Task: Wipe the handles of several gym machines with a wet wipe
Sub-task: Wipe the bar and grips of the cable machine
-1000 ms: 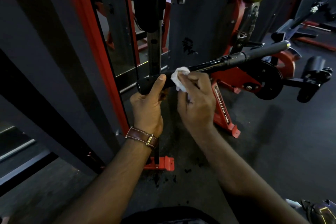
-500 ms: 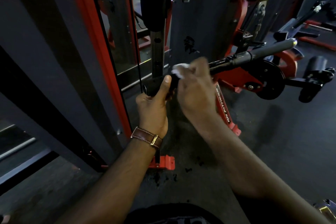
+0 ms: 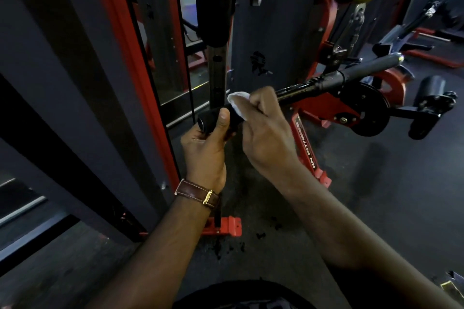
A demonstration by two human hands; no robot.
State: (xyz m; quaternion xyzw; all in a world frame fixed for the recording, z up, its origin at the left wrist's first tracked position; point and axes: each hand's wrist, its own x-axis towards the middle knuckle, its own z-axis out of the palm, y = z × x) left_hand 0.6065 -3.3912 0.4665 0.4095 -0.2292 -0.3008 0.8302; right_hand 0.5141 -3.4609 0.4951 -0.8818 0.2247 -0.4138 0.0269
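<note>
Head view showed the left hand (image 3: 204,150) gripping the near end of the long black metal cable bar (image 3: 298,91), its fingers curled under the dark foam grip (image 3: 213,120) and the thumb laid over the top. Just beyond that thumb, the right hand (image 3: 266,133) pinched a small crumpled white wet wipe (image 3: 237,105) against the bar, fingers folded round it. To wipe well, the left hand probably needed to hold the bar steady while the right wrapped the wipe fully round and drew it along, twisting to reach the underside. Fingertips of both hands were hidden behind the bar. Most of the wipe lay buried under the right fingers. Whether the far grey grip (image 3: 374,68) was clean was unclear.
</note>
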